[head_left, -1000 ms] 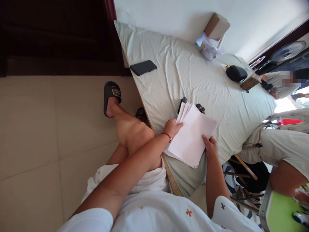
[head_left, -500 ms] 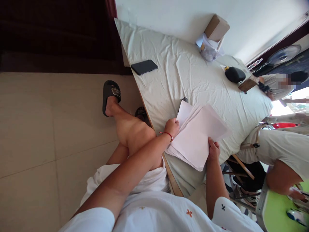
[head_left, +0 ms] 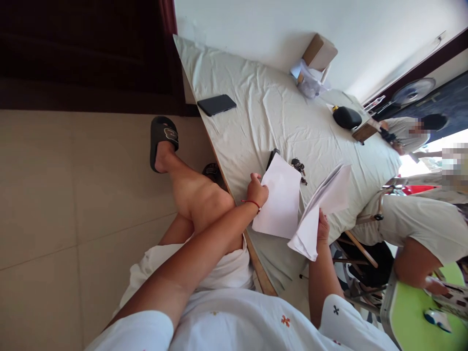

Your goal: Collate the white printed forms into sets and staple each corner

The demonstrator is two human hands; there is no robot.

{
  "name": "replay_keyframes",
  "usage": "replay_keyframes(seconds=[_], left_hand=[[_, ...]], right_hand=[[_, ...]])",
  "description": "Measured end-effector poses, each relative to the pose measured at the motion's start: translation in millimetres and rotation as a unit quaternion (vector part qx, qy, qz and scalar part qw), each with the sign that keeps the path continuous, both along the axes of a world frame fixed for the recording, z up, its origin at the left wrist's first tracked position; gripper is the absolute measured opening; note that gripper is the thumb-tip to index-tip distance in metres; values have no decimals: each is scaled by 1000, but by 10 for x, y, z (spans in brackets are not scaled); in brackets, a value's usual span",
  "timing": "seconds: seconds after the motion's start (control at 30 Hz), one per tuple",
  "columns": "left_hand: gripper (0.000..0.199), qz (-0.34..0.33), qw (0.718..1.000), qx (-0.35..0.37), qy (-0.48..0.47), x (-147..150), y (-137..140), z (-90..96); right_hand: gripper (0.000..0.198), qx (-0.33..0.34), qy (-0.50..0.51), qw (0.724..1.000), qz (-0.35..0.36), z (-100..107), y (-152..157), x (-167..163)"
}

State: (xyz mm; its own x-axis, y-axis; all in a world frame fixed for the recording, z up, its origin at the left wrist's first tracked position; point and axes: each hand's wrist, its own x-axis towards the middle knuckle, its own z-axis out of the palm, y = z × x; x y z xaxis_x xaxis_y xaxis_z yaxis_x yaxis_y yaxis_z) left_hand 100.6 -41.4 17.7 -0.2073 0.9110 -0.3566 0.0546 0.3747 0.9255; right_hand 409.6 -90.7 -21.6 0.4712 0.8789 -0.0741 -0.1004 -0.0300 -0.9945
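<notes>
My left hand (head_left: 258,190), with a red cord at the wrist, pinches the left edge of a white sheet of paper (head_left: 281,201) just over the cloth-covered table. Its fingertips are partly hidden at the paper's edge. In my right hand (head_left: 323,227) is a stack of white paper (head_left: 321,197), bent and tilted up on its side, apart from the sheet. The right fingers behind the stack are hidden. A bunch of keys (head_left: 298,166) lies on the cloth just beyond the sheet. A small black object (head_left: 272,157) is partly covered by the sheet's top corner.
On the pale tablecloth (head_left: 248,122) lie a black phone-like slab (head_left: 217,104), a plastic bag (head_left: 310,84) by a cardboard box (head_left: 321,51), and a black rounded case (head_left: 346,117). Seated people are at the right, near a green table (head_left: 409,312). My bent knee is beside the table edge.
The fanned papers have come apart: my right hand has tilted the stack up and to the right, while one sheet stays at my left hand. The keys now show between them.
</notes>
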Motion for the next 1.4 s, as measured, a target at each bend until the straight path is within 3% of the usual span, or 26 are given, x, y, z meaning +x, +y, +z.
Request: replay_keyframes(seconds=[0.3,0.5,0.63,0.73,0.9,1.07,1.4], left_hand=[[40,-57,995,74,32,-37,-297,147],[66,-52,997,56,6,-90,-361,165],[74,-63,997,49,19,-118,-357,74],[69,-63,994,61,66,-152,-392,-35],[48,-86,979,146,110,-189,-504,-187],[26,-110,983,121,86,-215,-474,-267],[36,-131,974,186,2,-337,-545,-282]], right_hand=[[38,-5,58,996,-62,5,5,-79],[40,4,58,995,-78,45,20,-131],[42,-4,63,996,-64,44,27,-118],[40,-5,59,997,-49,34,18,-116],[42,6,54,998,-31,52,-8,-158],[45,0,53,998,-22,74,-46,-228],[51,-73,34,996,38,243,-110,-447]])
